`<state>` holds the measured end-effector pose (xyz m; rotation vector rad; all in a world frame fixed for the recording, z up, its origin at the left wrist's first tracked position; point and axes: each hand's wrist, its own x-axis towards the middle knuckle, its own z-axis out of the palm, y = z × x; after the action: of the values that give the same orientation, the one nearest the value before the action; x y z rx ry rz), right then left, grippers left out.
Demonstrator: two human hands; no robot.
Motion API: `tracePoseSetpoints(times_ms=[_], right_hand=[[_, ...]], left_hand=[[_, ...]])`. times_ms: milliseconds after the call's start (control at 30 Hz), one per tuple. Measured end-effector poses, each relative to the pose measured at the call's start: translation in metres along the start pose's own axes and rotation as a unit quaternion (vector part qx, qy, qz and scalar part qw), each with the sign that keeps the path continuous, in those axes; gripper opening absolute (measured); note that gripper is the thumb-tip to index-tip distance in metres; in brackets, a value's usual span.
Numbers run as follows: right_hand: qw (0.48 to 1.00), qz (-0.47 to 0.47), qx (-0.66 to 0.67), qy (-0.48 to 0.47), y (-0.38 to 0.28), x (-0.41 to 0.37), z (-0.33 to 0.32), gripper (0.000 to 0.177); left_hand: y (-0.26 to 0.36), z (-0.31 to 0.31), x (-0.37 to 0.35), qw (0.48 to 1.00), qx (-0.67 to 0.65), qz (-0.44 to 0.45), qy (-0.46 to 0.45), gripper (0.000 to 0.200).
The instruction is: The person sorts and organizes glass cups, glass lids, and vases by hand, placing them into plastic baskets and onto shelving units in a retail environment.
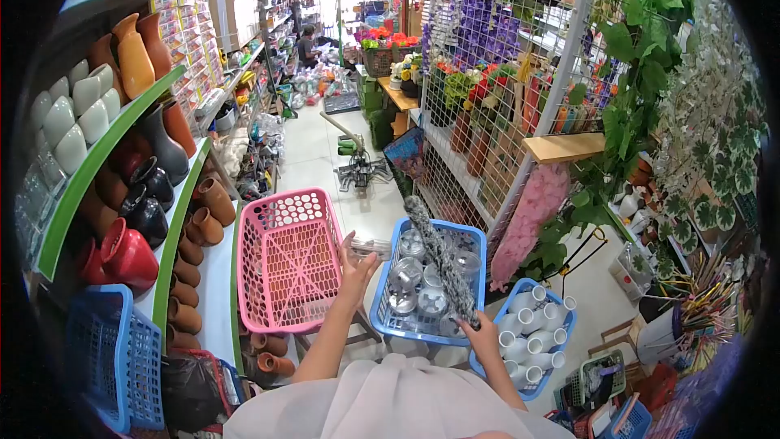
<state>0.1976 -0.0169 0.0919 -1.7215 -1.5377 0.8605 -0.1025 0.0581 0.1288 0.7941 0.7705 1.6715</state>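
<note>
My right hand [479, 333] is closed round the lower end of a grey fluffy duster [441, 256], which lies slantwise over a blue basket [382, 309] of clear glass pieces [406, 274]. My left hand [356, 267] is raised between that basket and an empty-looking pink basket [291, 260]. Its fingers are apart, and a clear glass item [372, 249] is beside the fingertips; whether the hand holds it is hard to tell. A smaller blue basket [570, 333] of white vases [526, 333] stands to the right of my right hand.
Shelves [195, 195] of vases line the left side, with a blue basket [122, 358] below. A wire rack [487, 114] with artificial flowers stands at right. A metal-based object [357, 171] lies on the aisle floor [309, 162]. Two people [307, 45] are far back.
</note>
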Motion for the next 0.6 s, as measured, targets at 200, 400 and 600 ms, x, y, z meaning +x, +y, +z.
tracePoseSetpoints(times_ms=[200, 400, 600], right_hand=[[0.99, -0.083, -0.108, -0.045, 0.067, 0.04, 0.045, 0.054], [0.96, -0.182, -0.197, -0.085, 0.094, 0.048, 0.047, 0.068], [0.948, -0.248, -0.199, -0.005, 0.071, 0.028, 0.026, 0.062]], left_hand=[[0.004, 0.0, -0.031, 1.0, 0.017, -0.016, 0.005, 0.086], [-0.002, -0.012, -0.079, 0.999, 0.007, 0.023, 0.048, 0.083], [0.002, 0.014, -0.144, 0.994, 0.025, 0.045, 0.092, 0.073]])
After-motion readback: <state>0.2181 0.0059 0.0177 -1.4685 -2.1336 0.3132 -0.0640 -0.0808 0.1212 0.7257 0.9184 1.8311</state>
